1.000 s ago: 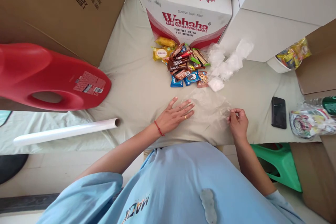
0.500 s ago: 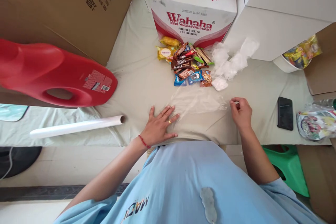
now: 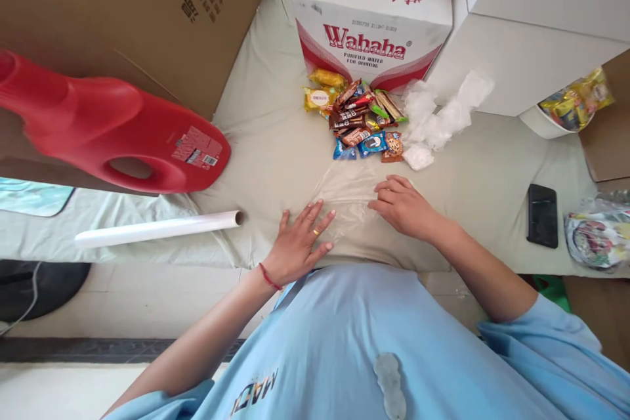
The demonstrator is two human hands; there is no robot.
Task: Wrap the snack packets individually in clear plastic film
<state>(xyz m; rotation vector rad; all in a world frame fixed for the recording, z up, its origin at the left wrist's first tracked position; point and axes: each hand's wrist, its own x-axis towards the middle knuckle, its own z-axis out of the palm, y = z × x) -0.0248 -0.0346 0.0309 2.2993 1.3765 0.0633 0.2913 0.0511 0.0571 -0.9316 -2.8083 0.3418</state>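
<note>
Pale cloth [image 3: 472,200] lay slightly creased under both hands. The left hand [image 3: 298,239] rested palm down, fingers spread and grasping nothing, its fingertips at the left edge of some clear plastic film [image 3: 347,187]. The right hand [image 3: 406,210] bent its fingers onto the film's right side; whether it pinched the film could not be told. That film lay on the cloth between the hands, just short of the wrapped snacks [image 3: 352,121]. Being so thin, it could have wrinkled or folded over if the right fingers dragged across it, or slid if the left pressed too lightly; the loose cloth might have bunched with it. Just beside the snacks was crumpled white plastic [image 3: 450,118], light enough to be scattered by a careless sweep. Behind stood a Wahaha carton [image 3: 369,46].
</note>
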